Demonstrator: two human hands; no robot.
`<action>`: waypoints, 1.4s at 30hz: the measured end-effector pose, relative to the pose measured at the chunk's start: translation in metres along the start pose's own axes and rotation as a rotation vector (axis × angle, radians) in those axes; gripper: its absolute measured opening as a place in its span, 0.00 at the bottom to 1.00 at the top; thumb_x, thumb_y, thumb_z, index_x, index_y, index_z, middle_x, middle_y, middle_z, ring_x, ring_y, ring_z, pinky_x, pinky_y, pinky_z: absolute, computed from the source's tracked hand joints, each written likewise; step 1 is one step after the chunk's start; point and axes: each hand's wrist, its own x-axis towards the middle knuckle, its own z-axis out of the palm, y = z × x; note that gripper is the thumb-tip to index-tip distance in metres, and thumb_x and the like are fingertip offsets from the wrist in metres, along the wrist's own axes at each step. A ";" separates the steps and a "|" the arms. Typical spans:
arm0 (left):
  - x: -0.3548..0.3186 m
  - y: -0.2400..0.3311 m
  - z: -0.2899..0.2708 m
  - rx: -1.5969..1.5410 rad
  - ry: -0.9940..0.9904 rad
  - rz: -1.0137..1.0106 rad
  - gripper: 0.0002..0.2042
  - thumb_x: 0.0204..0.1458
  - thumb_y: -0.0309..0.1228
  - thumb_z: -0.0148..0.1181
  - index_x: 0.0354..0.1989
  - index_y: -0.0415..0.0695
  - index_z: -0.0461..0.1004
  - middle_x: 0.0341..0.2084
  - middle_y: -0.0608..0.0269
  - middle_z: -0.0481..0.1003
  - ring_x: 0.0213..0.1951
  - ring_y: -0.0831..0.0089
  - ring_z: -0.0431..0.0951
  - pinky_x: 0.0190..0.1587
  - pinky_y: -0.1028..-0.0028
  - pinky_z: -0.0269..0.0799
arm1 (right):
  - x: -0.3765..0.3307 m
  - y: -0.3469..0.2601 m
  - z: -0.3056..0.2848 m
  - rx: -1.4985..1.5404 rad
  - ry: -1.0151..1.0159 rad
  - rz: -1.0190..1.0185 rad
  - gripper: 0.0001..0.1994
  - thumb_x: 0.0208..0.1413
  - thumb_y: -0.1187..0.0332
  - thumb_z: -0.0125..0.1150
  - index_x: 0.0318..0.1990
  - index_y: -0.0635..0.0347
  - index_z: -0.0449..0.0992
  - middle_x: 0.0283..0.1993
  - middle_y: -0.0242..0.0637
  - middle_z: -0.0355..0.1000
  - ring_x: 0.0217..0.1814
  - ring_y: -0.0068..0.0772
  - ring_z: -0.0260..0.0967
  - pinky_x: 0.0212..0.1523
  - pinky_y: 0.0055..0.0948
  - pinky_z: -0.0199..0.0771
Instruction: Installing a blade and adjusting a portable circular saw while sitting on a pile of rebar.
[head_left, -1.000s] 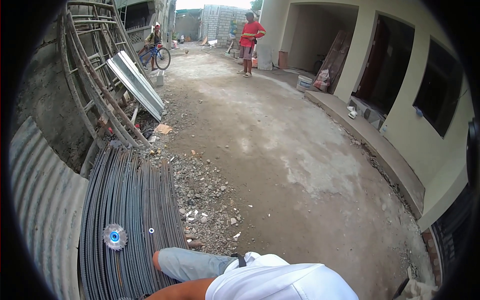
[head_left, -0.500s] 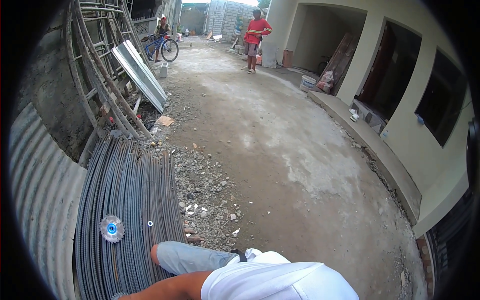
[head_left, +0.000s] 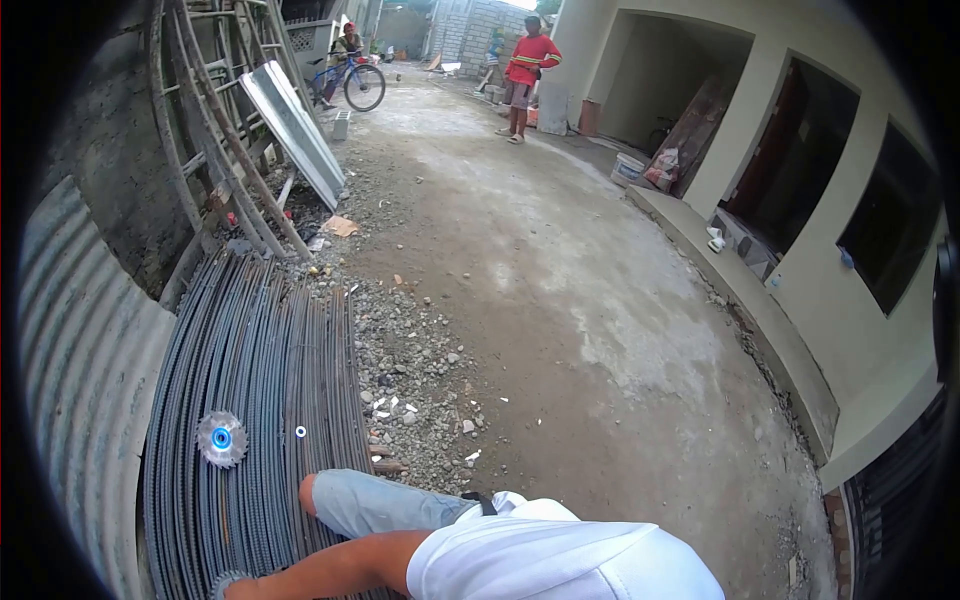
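My right arm reaches in from the white sleeve at the lower edge, over a bundle of ribbed steel bars. At the lower left, my right hand is closed on a toothed circular saw blade; the picture's edge cuts off most of the fingers. A second circular saw blade with a blue ring at its centre lies flat on the bars, apart from my hand. To its right is a small pale ring. My left hand is out of view.
Corrugated metal sheet borders the bars at left; gravel lies along their right. Bent ladder-like frames lean on the wall. A person in red stands ahead; another is by a blue bicycle. A kerb runs along the right.
The view has shifted slightly, so the bars and the blue-centred blade sit higher in the picture. A little more of my right hand and its saw blade shows at the lower edge.
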 end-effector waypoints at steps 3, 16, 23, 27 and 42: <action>-0.056 0.002 -0.019 -0.007 0.145 0.006 0.30 0.58 0.45 0.58 0.64 0.39 0.60 0.56 0.52 0.67 0.57 0.60 0.69 0.57 0.62 0.66 | -0.008 0.016 -0.007 0.104 0.029 0.170 0.14 0.46 0.73 0.54 0.42 0.62 0.75 0.30 0.56 0.73 0.40 0.61 0.73 0.42 0.52 0.72; -0.161 0.049 0.012 0.117 0.462 0.154 0.24 0.53 0.41 0.64 0.54 0.40 0.69 0.40 0.67 0.72 0.42 0.77 0.72 0.46 0.77 0.68 | 0.000 0.009 -0.039 -0.021 -0.249 0.012 0.14 0.54 0.72 0.55 0.48 0.64 0.75 0.35 0.52 0.76 0.37 0.51 0.76 0.42 0.43 0.75; -0.166 0.049 0.014 0.089 0.430 0.185 0.26 0.50 0.45 0.67 0.50 0.39 0.69 0.38 0.65 0.72 0.40 0.78 0.73 0.42 0.78 0.69 | 0.016 -0.004 -0.067 -0.245 -0.573 -0.216 0.20 0.48 0.60 0.70 0.49 0.54 0.77 0.46 0.38 0.70 0.38 0.49 0.75 0.39 0.42 0.76; -0.161 0.041 0.009 0.163 0.470 0.235 0.26 0.49 0.47 0.66 0.46 0.37 0.71 0.38 0.63 0.72 0.39 0.75 0.71 0.43 0.75 0.68 | 0.018 0.005 -0.053 -0.474 -0.621 -0.323 0.18 0.49 0.57 0.69 0.45 0.56 0.78 0.43 0.35 0.70 0.37 0.42 0.76 0.35 0.35 0.78; -0.163 0.047 0.006 0.257 0.448 0.234 0.32 0.48 0.52 0.66 0.52 0.36 0.71 0.42 0.57 0.74 0.45 0.70 0.73 0.49 0.73 0.68 | -0.026 -0.015 -0.030 -0.344 -0.164 0.372 0.13 0.54 0.65 0.64 0.31 0.71 0.78 0.21 0.52 0.75 0.23 0.45 0.77 0.26 0.35 0.74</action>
